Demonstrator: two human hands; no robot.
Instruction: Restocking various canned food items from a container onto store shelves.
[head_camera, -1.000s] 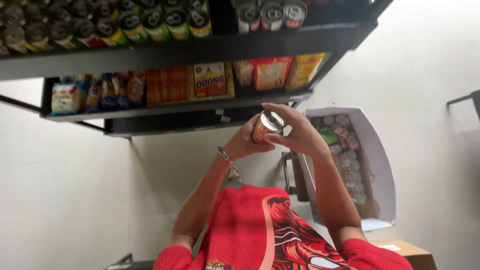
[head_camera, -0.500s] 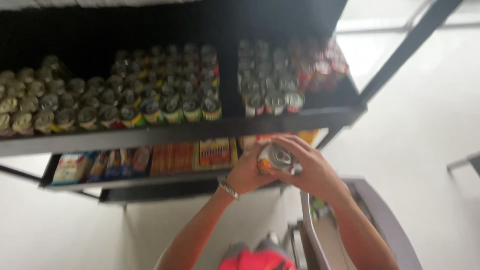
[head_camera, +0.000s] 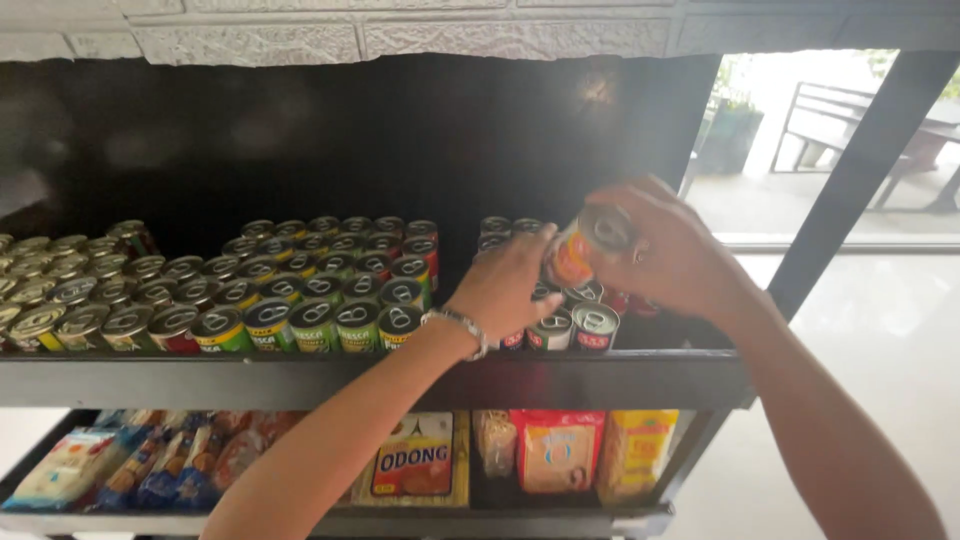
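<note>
In the head view, both hands hold an orange-labelled can (head_camera: 585, 245) tilted above the red-labelled cans (head_camera: 572, 327) on the dark shelf (head_camera: 400, 378): right hand (head_camera: 665, 250) fingers wrapped around it, left hand (head_camera: 505, 285) fingers pressed together against its side. Left of it, green- and yellow-labelled cans (head_camera: 300, 325) stand in rows; under the shelf sit a yellow rectangular packet (head_camera: 418, 468) and a red pouch (head_camera: 556, 450).

- A white rough stone wall (head_camera: 400, 35) runs across the top.
- Below it stands a dark metal shelf unit (head_camera: 380, 380) with a black back panel (head_camera: 300, 140).
- The lower shelf (head_camera: 400, 522) sits beneath the upper one.
- A black post (head_camera: 850, 170) rises at the right.
- Beyond it a window (head_camera: 800, 130) lets in bright daylight.
- The floor (head_camera: 880, 320) is pale and glossy.
</note>
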